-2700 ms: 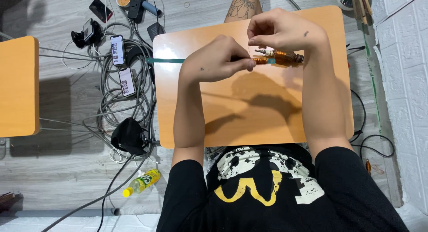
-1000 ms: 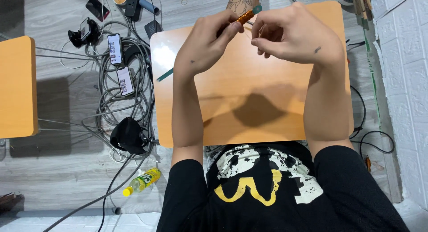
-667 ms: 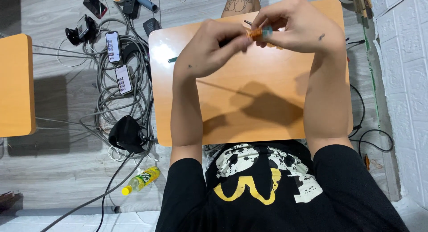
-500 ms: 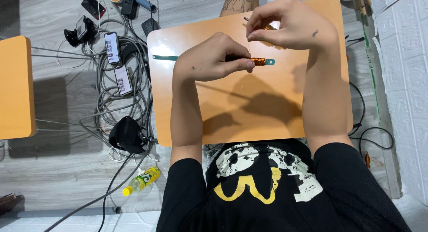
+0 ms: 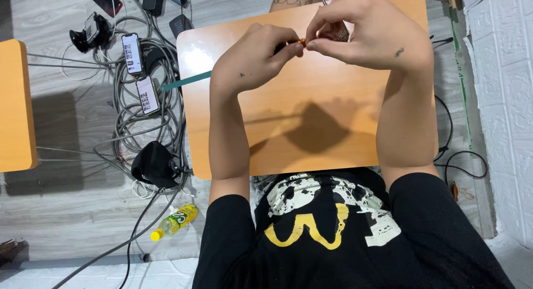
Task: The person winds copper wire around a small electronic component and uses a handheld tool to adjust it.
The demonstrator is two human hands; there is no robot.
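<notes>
Orange wood-grain laminate covers the small table [image 5: 333,133] that fills the middle of the head view, and both of the person's hands meet above its far edge. The left hand [image 5: 252,61] is curled closed, thumb and forefinger pinched on one end of a slim orange object [image 5: 300,42], perhaps a pen or small tool, of which only a short tip shows between the two hands. The right hand [image 5: 369,36] is closed too, its fingertips pinching the same object from the other side, so that the fingers of the two hands nearly touch; something small and dark sits tucked under the right fingers, too hidden to name. A thin teal stick [image 5: 186,82] pokes out past the table's left edge from under the left wrist, slanting toward the floor. Both forearms lie over the tabletop and cast a dark shadow on it. On the grey floor to the left lies a tangle of grey cables [image 5: 130,119] with two smartphones [image 5: 132,46] resting on it, screens lit, one just below the other. A black pouch-like item [image 5: 155,164] sits beside the table's near-left corner, and a yellow-green plastic bottle [image 5: 175,221] lies on its side nearer the person. A second orange tabletop [image 5: 15,106] shows at the left edge.
</notes>
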